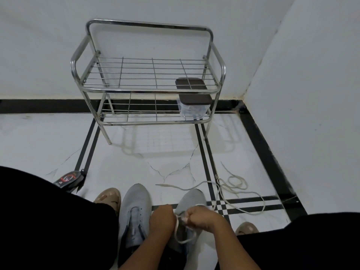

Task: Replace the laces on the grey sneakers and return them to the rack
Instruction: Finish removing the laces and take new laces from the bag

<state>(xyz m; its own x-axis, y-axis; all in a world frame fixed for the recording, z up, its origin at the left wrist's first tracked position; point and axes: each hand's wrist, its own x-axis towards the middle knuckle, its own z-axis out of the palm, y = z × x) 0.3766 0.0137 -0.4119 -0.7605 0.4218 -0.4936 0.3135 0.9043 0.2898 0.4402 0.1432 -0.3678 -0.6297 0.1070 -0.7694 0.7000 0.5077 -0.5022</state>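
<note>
The 2 grey sneakers sit side by side on the floor between the person's knees: the left sneaker (pixel 135 213) shows no lace that I can make out, while the right sneaker (pixel 191 215) is being worked on. The left hand (pixel 162 219) and right hand (pixel 200 218) are both curled, each pinching a run of the white lace (pixel 176 228) over the right sneaker's eyelets. That lace looks soft, light and limp, so it is best held close to its stiff tip for threading; the sneakers seem light and flexible, easy to lift by the heel or collar. A loose lace (pixel 235 184) trails over the glossy white tiled floor (pixel 165 152) with black border lines. The metal rack (pixel 150 88) stands against the wall in a corner, well apart, a lidded container (pixel 194 106) on its lower shelf.
</note>
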